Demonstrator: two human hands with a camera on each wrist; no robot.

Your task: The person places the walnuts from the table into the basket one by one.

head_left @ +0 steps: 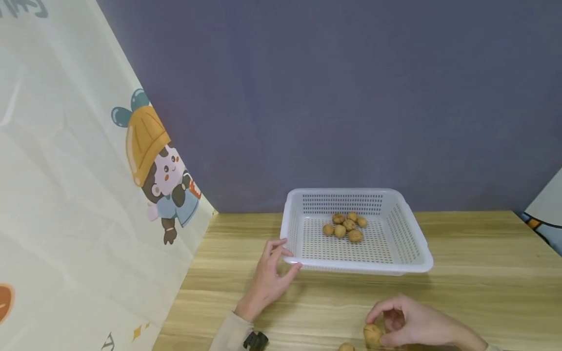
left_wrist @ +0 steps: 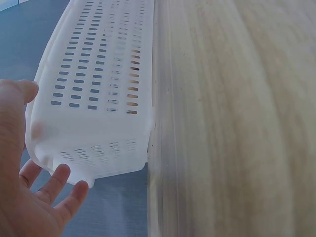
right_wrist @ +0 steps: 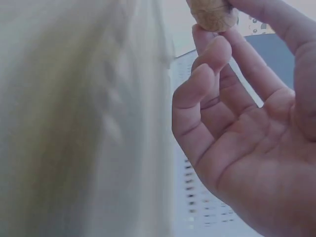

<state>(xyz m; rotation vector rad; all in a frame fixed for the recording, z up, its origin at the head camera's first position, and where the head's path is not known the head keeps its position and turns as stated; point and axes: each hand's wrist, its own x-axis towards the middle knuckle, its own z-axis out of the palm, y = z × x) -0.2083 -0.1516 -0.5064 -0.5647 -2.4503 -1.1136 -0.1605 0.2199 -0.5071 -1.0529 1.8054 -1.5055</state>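
Note:
A white plastic basket (head_left: pixel 357 266) with slotted walls stands on the wooden table, and several walnuts (head_left: pixel 349 224) lie together on its floor. My left hand (head_left: pixel 271 275) holds the basket's near left corner, thumb at the front rim and fingers round the left side. The left wrist view shows that same hand (left_wrist: pixel 37 197) against the corner from outside. In front of the basket, my right hand (head_left: pixel 417 321) pinches a walnut (head_left: pixel 372 335) between thumb and fingertips. From the right wrist, this walnut (right_wrist: pixel 213 15) shows at the top edge, with the other fingers loosely bent.
Another walnut (head_left: pixel 346 347) lies at the bottom edge of the head view, left of the held one. A dark blue-grey surface (head_left: pixel 333 97) borders the table behind the basket. At the left is a pale sheet (head_left: pixel 66 161) with a printed cartoon figure.

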